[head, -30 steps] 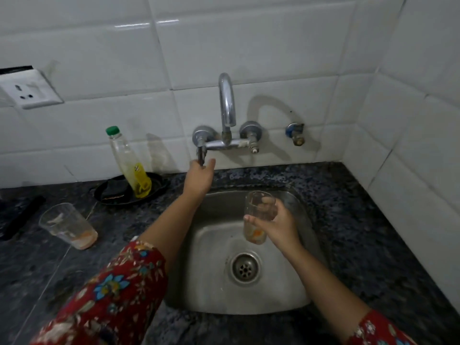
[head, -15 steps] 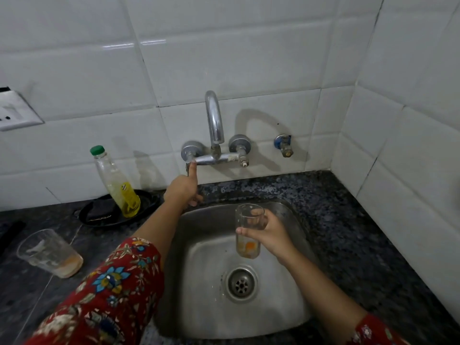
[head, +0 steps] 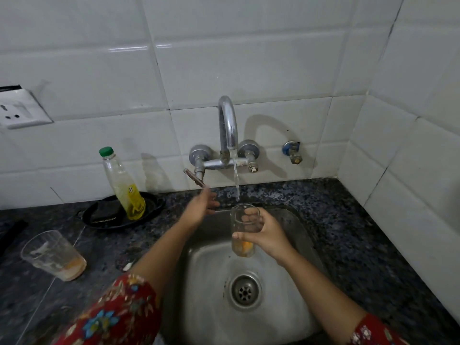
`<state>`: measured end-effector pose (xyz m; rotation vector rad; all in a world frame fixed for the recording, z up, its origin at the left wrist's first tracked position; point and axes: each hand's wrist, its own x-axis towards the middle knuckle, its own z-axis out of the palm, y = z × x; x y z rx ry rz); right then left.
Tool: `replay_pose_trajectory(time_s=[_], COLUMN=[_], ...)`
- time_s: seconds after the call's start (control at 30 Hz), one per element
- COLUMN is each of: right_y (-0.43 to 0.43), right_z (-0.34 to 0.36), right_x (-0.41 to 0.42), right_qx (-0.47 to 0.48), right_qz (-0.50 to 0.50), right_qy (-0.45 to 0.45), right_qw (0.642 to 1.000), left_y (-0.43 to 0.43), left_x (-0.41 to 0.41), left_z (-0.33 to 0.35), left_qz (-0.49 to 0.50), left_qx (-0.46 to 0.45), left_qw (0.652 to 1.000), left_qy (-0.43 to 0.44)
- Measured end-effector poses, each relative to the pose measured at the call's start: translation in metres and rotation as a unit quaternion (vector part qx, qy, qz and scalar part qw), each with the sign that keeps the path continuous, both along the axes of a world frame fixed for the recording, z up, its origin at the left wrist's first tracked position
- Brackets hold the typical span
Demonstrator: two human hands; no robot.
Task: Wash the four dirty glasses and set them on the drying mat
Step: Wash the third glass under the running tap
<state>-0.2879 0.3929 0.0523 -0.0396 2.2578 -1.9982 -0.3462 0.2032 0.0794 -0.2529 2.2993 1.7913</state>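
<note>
Here we see the right hand (head: 267, 236) wrapped round a glass (head: 242, 247), thumb across the near side and fingers curled behind it, showing through its side. The glass is upright above the sink (head: 281, 295), toward the sink's 12 o'clock, with orange dregs at its bottom. A stream of water (head: 236, 181) runs from the tap (head: 227, 120) and drops toward the glass's open mouth; whether it lands inside we cannot tell. The left hand (head: 200, 209) sits at 10 o'clock from the glass, fingers loosely stretched and holding nothing, their tips up at the lower end of the tap's lever (head: 195, 178); blur keeps us from saying if they touch it. The drain (head: 245, 290) lies at 6 o'clock from the glass, in the sink's floor. On the dark speckled counter (head: 361, 232), at the sink's 9 o'clock and well apart from it, a second glass (head: 53, 255) stands, tilted in this wide view, cloudy with an orange film at its base. At 11 o'clock from the sink, a bottle (head: 124, 185) with a green cap and yellow liquid stands leaning in a black dish (head: 156, 205) near the white tiled wall (head: 249, 58). A socket (head: 22, 110) is on the wall at 9 o'clock from the tap, and a small valve (head: 292, 153) is at 3 o'clock from the tap.
</note>
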Motion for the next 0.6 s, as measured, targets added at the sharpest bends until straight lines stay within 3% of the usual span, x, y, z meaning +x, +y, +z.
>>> replay_pose_trajectory(time_s=[0.07,0.17,0.27,0.37,0.4,0.47,0.53,0.6], right_y=[-0.001,-0.001,-0.004,0.008,0.013,0.02,0.015,-0.003], right_z=[-0.002,-0.001,0.004,0.01,0.014,0.018,0.023,0.025], right_x=[-0.002,-0.001,0.007,0.011,0.011,0.006,-0.002,-0.01], right_qx=[0.007,0.002,-0.016,0.147,0.23,0.401,0.558,0.674], right_qz=[0.004,0.034,0.102,0.103,0.133,0.243,0.342,0.36], right_qy=[0.025,0.036,0.036,0.181,0.256,0.361,0.364,0.297], right_qw=[1.0,0.999,0.994,0.967,0.93,0.806,0.663,0.572], left_y=[-0.005,0.001,0.016,0.017,0.015,0.012,0.014,0.021], left_x=[0.019,0.045,0.046,0.043,0.043,0.044,0.042,0.043], left_z=[-0.032,-0.051,-0.052,-0.057,-0.06,-0.062,-0.061,-0.064], left_qz=[-0.137,-0.29,-0.249,-0.19,-0.178,-0.176,-0.196,-0.183], left_qx=[0.054,0.051,0.047,0.024,0.031,0.037,-0.002,-0.07], left_qw=[0.989,0.956,0.965,0.975,0.977,0.976,0.97,0.968], left_qy=[0.011,0.013,0.073,0.109,0.113,0.127,0.145,0.159])
